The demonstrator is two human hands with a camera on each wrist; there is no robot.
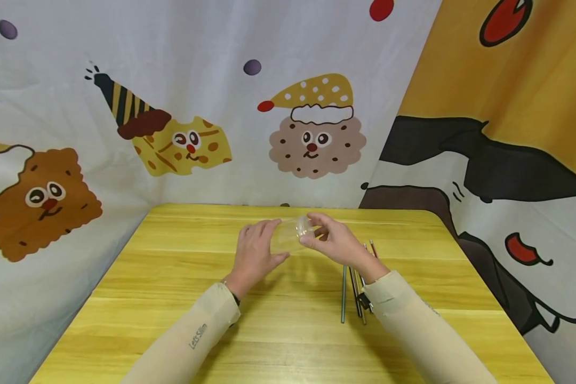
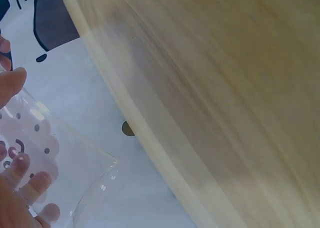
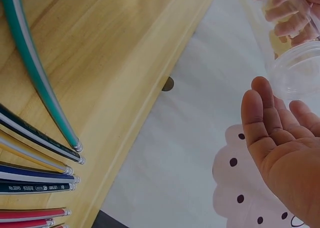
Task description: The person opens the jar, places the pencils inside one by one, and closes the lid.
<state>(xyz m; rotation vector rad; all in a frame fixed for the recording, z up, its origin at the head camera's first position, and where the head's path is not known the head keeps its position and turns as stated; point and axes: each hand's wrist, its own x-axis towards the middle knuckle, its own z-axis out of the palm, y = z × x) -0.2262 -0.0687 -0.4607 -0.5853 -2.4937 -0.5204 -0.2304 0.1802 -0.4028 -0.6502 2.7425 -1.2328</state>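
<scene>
In midair, clear, perhaps plastic jar point(image 1: 286, 237)

So the bench point(image 1: 173, 298) is a yellowish wood-grain one, lighter and darker bands running side to side, far corners rounded off. Easiest landmark on it is the teal pencil point(image 3: 42, 83), lying lengthwise with its capped end toward the far edge. Just right of that there's a dark pencil point(image 3: 37, 133), then a yellow pencil point(image 3: 32, 151), then a blue pencil point(image 3: 35, 175) and a navy pencil point(image 3: 35, 188) with pale lettering, those two super close together. Farthest right of the teal one are some red pencils point(image 3: 32, 215), at least two, past a small gap. The teal one kinda fans away from its dark neighbour at the near end, and the caps all sit roughly level with its own.
</scene>
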